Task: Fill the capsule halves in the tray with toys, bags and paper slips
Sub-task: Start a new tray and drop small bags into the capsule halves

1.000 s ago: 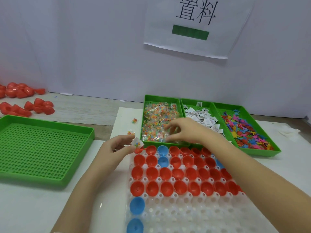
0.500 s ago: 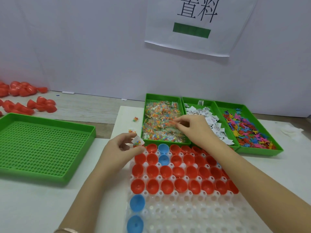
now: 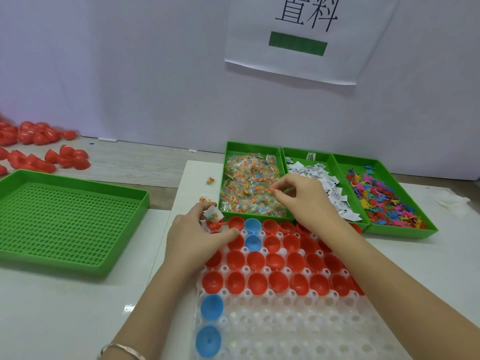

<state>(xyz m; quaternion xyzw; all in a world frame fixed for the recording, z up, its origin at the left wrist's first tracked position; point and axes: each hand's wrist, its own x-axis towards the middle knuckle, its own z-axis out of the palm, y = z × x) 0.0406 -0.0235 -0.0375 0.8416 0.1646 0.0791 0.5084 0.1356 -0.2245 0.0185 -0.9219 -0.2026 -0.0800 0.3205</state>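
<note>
From the head view, a clear tray point(image 3: 298, 336) lies near on the white table point(image 3: 65, 320); its far rows hold red capsule halves point(image 3: 259, 281), with a few blue capsule halves point(image 3: 211, 306) among them and at the near left; the near rows stand unfilled. The left hand point(image 3: 200, 237) hovers over the tray's far left corner, thumb and fingers pinching a small bag point(image 3: 213, 216) and a red toy point(image 3: 218, 224) together. The right hand point(image 3: 306, 201) reaches over the far edge, fingertips closed on one bag from the heap of bags point(image 3: 246, 178) in the left green bin point(image 3: 253, 146); just right of that sit a bin of paper slips point(image 3: 319, 175) and a bin of coloured toys point(image 3: 376, 198). A large green tray point(image 3: 65, 224) lies well left; loose red halves point(image 3: 52, 157) are scattered beyond it.
</note>
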